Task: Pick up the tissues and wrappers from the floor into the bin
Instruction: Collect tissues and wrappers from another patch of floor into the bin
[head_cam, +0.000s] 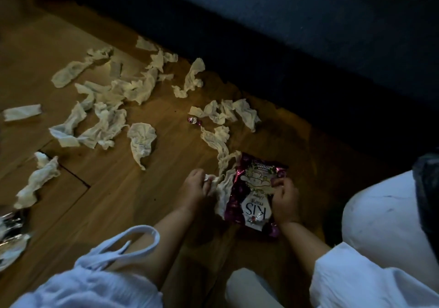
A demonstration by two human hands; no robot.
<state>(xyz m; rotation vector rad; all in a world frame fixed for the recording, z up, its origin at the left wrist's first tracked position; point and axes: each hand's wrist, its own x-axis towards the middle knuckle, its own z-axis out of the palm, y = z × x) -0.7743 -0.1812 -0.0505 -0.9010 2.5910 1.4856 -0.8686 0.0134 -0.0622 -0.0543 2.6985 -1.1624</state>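
Note:
Several crumpled white tissues (140, 87) lie scattered over the wooden floor (114, 189). A purple and white sweets wrapper (251, 189) lies near me at the right. My right hand (283, 203) grips its right edge with curled fingers. My left hand (197, 186) pinches the end of a long crumpled tissue (223, 182) that trails away past the wrapper's left edge. A small twisted sweet wrapper (193, 120) lies further out on the floor. No bin is in view.
A dark blue sofa or bed base (308, 34) runs along the far side. Shiny foil packaging (11, 236) lies at the left edge. My white sleeves and my knee (380, 217) fill the near right.

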